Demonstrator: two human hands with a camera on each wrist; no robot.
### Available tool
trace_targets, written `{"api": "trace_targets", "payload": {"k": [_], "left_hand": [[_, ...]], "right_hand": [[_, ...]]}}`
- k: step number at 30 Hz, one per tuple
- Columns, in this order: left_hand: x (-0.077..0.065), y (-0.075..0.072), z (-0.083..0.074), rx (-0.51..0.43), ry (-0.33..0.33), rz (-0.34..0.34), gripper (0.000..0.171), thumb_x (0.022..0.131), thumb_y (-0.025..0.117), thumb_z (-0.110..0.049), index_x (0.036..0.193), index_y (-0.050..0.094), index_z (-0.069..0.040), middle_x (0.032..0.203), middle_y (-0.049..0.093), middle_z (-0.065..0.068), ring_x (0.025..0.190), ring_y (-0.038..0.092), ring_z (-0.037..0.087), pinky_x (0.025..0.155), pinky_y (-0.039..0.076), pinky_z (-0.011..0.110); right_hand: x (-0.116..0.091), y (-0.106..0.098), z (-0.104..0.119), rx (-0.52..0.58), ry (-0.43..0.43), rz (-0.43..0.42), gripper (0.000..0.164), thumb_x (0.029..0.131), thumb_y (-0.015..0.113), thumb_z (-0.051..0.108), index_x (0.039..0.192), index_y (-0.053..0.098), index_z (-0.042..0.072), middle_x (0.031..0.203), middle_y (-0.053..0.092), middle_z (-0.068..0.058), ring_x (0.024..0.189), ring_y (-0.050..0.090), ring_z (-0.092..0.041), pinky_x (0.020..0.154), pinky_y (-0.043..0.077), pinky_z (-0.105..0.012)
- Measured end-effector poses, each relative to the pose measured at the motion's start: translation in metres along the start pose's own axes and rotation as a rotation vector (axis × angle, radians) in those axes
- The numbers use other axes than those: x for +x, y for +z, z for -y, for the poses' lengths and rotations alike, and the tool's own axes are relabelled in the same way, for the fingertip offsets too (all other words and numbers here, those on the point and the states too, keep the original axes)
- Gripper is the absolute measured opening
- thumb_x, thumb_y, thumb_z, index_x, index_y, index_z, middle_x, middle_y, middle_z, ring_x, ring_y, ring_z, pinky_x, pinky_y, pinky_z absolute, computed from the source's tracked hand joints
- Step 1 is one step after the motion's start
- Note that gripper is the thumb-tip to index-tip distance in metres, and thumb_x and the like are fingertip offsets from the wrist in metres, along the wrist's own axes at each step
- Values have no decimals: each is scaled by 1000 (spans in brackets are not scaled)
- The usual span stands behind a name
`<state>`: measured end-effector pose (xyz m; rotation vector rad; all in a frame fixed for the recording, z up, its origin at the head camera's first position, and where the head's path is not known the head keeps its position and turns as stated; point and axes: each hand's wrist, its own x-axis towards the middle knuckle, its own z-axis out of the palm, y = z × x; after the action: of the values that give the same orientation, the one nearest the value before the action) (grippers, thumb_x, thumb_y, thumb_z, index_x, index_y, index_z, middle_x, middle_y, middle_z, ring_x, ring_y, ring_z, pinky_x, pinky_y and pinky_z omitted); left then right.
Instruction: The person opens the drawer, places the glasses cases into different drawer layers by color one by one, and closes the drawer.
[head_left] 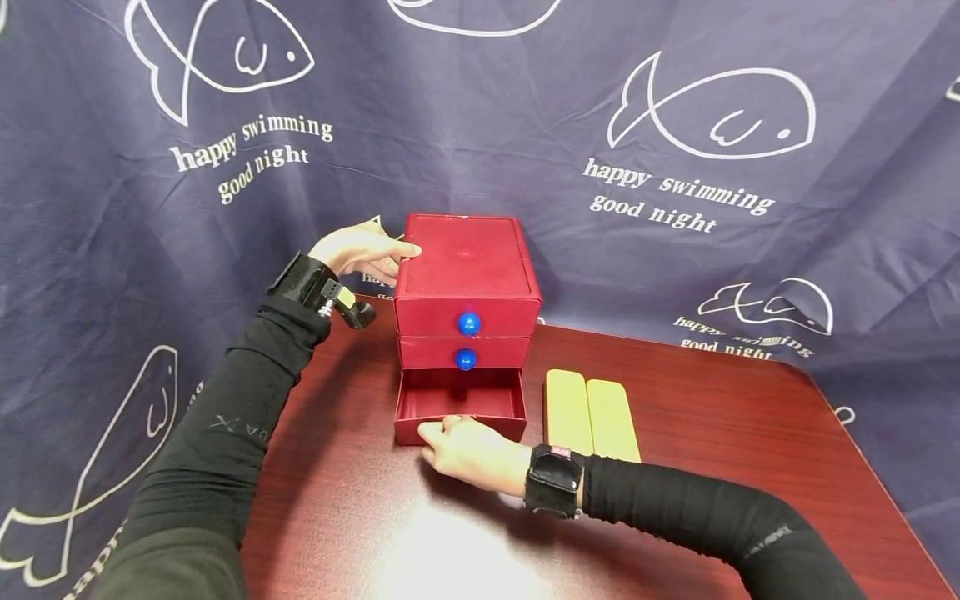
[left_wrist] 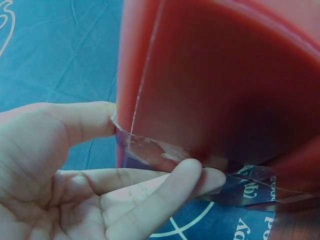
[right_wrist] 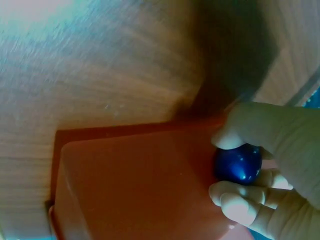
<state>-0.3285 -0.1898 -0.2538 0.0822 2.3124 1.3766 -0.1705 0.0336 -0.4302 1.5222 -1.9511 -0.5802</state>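
Cabinet [head_left: 465, 258] is red; right hand [head_left: 474, 454] pinches its blue knob [right_wrist: 238, 164]; left hand [head_left: 362, 248] straight-fingered alongside.

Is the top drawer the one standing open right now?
No, the head view shows the bottom drawer pulled out, while the top drawer sits closed.

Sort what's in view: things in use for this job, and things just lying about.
In use:
Red cabinet, touched by the left grip
Open bottom drawer
Its blue knob, held in the right grip

Apparently just lying about:
Two yellow blocks, in neither grip
Fish-print curtain, only a backdrop
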Motion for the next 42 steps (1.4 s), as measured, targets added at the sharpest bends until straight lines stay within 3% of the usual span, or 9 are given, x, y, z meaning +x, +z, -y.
{"api": "trace_targets", "payload": {"k": [23,33,42], "left_hand": [[2,1,2,7,6,8,52,90,58,-25,130,41,5,119,56,25,97,63,29,85,50,39],[2,0,2,18,7,6,52,90,58,-26,127,42,7,119,56,25,97,63,28,92,45,44],[2,1,3,49,6,-4,49,90,57,-27,124,45,7,116,58,23,93,65,25,89,48,41]], "right_hand": [[-16,-38,20,3,-30,75,7,84,60,18,83,59,25,80,43,3,60,48,-12,46,43,-21],[-25,-50,30,23,-39,24,7,83,56,18,79,56,23,80,43,3,57,45,-12,43,37,-21],[-32,-52,37,-2,-75,8,6,82,55,18,78,55,22,79,41,3,54,40,-12,43,31,-20]]}}
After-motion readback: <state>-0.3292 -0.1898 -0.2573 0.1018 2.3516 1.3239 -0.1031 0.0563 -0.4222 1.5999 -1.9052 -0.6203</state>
